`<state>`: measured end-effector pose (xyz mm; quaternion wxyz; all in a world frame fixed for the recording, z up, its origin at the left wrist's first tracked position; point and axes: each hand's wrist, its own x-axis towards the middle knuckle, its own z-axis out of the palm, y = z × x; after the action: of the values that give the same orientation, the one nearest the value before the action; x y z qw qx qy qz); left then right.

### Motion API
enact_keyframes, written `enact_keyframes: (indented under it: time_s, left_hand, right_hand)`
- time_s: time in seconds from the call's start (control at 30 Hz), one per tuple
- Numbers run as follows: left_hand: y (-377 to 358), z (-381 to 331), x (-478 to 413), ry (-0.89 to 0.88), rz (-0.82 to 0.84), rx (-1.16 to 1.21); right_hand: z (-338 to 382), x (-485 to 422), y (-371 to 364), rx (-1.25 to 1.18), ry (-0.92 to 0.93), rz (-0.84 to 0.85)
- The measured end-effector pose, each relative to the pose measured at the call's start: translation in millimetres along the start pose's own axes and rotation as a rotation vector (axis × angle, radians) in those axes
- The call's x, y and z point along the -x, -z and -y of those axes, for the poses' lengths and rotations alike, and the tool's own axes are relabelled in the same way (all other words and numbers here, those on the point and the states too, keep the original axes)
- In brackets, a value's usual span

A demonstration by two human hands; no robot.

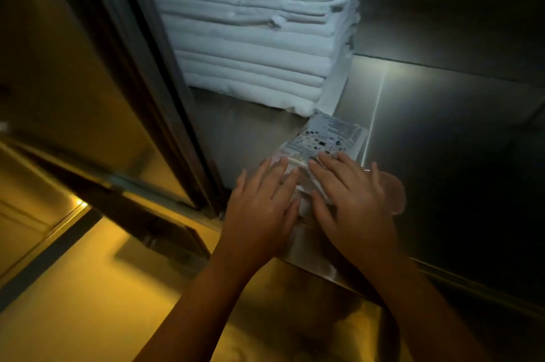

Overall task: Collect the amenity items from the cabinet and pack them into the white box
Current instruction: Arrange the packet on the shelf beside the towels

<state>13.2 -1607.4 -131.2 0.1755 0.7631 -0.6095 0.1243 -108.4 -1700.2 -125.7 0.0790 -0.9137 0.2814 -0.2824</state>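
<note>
Looks like early days: the left hand [262,202] and right hand [351,199] are both lying flat, fingers straight and gripping nothing, on a small pile of clear plastic-wrapped amenity packets with printed labels [324,137]. That pile is sitting mid-frame on the shiny steel cabinet shelf [427,125], just below the folded white linens [250,37]. The white box isn't showing anywhere, so I'm guessing all the lifting out and packing is left.

Both hands lie flat, fingers straight, on a clear packet [321,144] on the steel shelf [442,125]; left hand [262,208] beside right hand [351,199]. Past the fingertips [324,156] stands a stack of folded white linen [250,37]
</note>
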Motion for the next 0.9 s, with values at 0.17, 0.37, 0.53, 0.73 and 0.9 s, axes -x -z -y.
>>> enact_keyframes:
  time_s: [0.17,0.37,0.53,0.73,0.9]
  left_hand:
    - [15,17,34,0.032,-0.073,0.023]
    - [33,43,82,0.001,-0.132,0.060]
    - [59,77,127,0.063,-0.147,-0.016]
    - [92,119,196,0.172,-0.199,-0.060]
    - [122,151,254,0.300,-0.232,-0.142]
  right_hand:
    - [29,1,-8,-0.037,0.091,0.005]
    - [79,16,-16,-0.043,0.116,-0.006]
    - [135,37,-22,-0.055,0.168,-0.015]
    - [215,52,-43,-0.111,0.270,0.067]
    - [285,59,-61,-0.189,0.380,0.099]
